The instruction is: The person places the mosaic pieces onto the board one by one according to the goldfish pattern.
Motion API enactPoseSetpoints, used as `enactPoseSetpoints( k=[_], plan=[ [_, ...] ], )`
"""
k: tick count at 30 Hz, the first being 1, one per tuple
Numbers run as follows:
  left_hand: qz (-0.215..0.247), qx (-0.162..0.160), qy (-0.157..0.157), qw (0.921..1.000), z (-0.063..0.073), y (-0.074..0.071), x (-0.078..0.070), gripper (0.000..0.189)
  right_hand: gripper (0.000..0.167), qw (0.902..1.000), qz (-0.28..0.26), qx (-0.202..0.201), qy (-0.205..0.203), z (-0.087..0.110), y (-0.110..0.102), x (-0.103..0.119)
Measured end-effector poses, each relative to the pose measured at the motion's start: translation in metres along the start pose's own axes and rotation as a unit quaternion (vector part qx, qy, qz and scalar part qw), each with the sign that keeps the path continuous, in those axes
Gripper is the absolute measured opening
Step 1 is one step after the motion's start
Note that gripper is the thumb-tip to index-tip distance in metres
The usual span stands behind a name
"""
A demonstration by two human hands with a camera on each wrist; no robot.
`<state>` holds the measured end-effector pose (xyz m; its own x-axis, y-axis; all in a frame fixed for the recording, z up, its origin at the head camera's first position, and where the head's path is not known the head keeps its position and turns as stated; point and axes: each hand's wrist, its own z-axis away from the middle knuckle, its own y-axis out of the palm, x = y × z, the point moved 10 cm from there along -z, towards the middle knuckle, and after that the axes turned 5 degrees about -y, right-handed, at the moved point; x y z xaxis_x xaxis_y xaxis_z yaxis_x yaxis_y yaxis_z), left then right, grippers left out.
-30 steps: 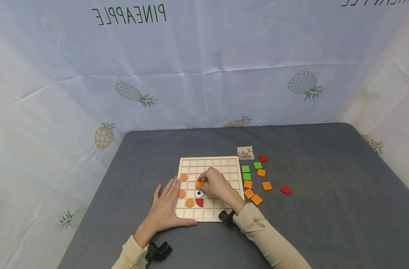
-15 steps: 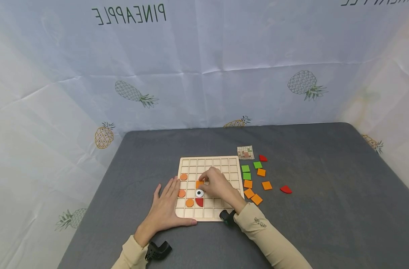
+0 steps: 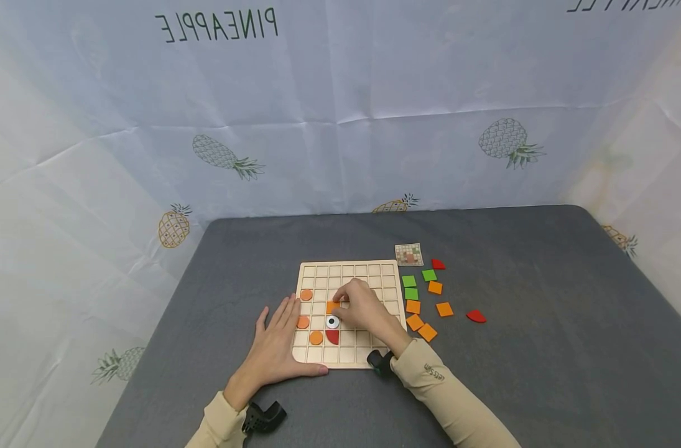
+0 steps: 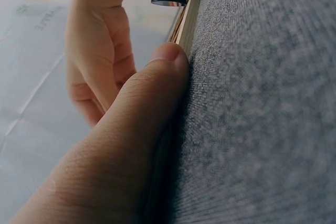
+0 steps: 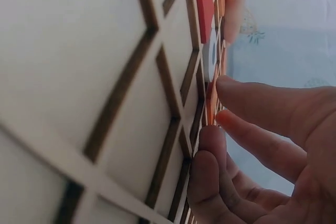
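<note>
A wooden grid board (image 3: 362, 356) lies on the dark table. My left hand (image 3: 273, 348) rests along its left side with fingers straight, the thumb (image 4: 163, 72) reaching along the near edge. Over the middle of the board, my right hand (image 3: 362, 308) pinches an orange square tile (image 3: 331, 307) between thumb and finger; the tile sits at a grid cell, partly covered by the fingertips. Just nearer lie a white disc with a black dot (image 3: 332, 322) and a red quarter-round piece (image 3: 332, 337). Several orange discs (image 3: 316, 338) occupy cells on the board's left.
Right of the board are scattered orange squares (image 3: 427, 332), green squares (image 3: 410, 281) and two red quarter-round pieces (image 3: 476, 316). A small pattern card (image 3: 409, 254) lies by the board's far right corner. Behind the table hangs a pineapple-print cloth (image 3: 340, 155).
The right fingers have shifted very slightly right, so more of the orange square tile shows. The left hand and the board stay as they were.
</note>
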<state>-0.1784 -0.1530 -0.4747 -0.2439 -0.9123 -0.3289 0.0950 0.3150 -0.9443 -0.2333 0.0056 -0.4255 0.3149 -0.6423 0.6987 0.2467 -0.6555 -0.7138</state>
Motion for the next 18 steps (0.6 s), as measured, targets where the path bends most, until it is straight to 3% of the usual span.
enactPoseSetpoints(
  k=[18],
  plan=[
    [0.006, 0.003, 0.000, 1.0000, 0.000, 0.001, 0.001, 0.147, 0.023, 0.9999, 0.000, -0.013, -0.010, 0.012, -0.039, -0.009]
  ],
)
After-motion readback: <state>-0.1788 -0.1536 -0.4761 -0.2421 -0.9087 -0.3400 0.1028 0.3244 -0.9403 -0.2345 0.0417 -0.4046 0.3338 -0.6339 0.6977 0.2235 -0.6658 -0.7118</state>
